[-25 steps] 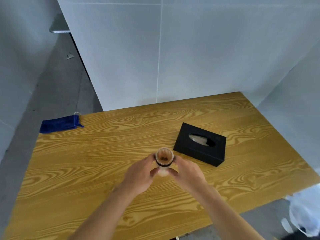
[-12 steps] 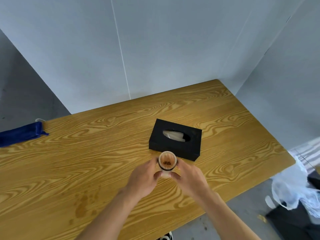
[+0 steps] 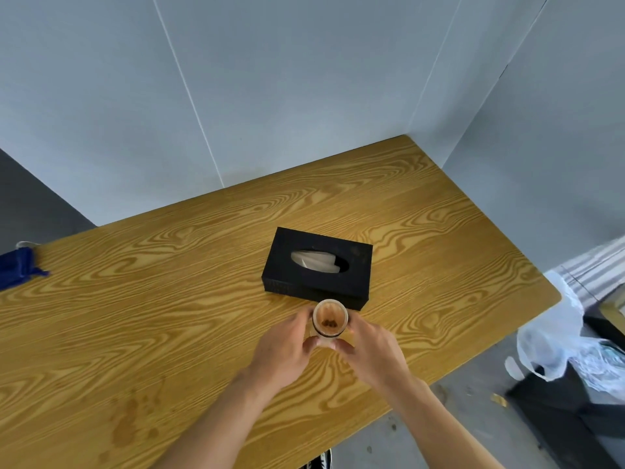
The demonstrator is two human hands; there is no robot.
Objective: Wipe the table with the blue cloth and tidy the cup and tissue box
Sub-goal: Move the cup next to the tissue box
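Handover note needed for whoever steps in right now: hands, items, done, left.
Left hand and right hand: both closed around the cup, held just in front of the tissue box.
Tissue box: mid-table, a tissue showing in its slot.
Blue cloth: far left table edge, untouched.
Done: cup picked up.
Left: a stain shows near the front left, so wiping looks undone; set the cup down, tidy the box.
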